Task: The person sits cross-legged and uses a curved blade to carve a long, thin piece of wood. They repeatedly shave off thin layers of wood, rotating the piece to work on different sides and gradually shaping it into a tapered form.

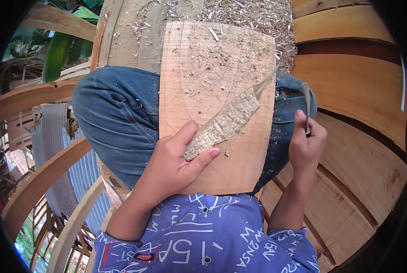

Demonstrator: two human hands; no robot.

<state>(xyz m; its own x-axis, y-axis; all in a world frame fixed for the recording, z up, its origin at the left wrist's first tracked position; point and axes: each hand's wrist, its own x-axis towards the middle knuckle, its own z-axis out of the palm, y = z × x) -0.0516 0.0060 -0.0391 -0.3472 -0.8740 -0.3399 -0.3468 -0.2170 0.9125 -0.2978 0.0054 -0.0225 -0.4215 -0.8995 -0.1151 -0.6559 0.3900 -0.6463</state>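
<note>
- Judge as done: rough shaping along most of the pale piece, with blocky notched facets from lower left to upper right.
- Judge also as done: narrowing toward the thin, pointed tip at upper right; unable to tell whether one with the piece or separate.
- Judge as left: evening and smoothing of the coarse faces; treat as partway along at most.
- Note loose chips and curled shavings on the wooden board, consistent with cutting in progress.
- Find the left hand closed around the lower-left end of the pale piece, with thumb along the lower edge and index finger along the upper edge.
- Locate the pale piece over the board, slanting up and right from the left hand, with the tip near the board's right edge.
- Locate the board across the lap, between the knees of the blue jeans.
- Find the right hand beside the right knee, closed around a slim metal tool, with blade upright and thumb raised alongside; handle mostly hidden.
- Note the tool clear of the pale piece, without contact.
</note>
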